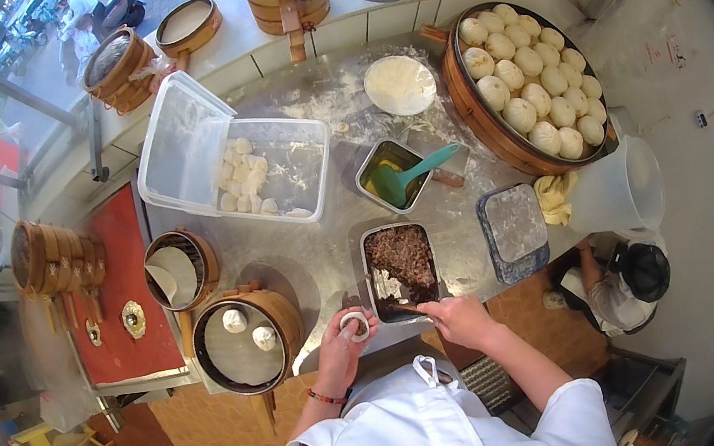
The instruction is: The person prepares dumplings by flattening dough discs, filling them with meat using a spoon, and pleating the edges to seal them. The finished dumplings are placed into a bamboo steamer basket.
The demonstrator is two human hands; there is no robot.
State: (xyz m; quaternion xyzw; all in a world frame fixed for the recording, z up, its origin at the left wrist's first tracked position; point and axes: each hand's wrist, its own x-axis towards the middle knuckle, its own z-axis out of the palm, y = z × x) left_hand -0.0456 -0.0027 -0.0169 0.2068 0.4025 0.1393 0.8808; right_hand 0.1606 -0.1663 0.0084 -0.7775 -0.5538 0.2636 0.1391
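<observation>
Left hand (341, 337), fingers curled, cups a round dough wrapper (355, 322) with its open face turned up, at the near desk (325, 257) edge. Right hand (456, 315), closed, grips a thin stick (402, 309) whose long axis runs left and slightly away, its tip pointing into the filling tray (400, 270). The rectangular tray's long axis runs away from the person; it lies just beyond both hands. A bamboo steamer (247, 339) holding two shaped buns (247, 328) stands left of the left hand.
</observation>
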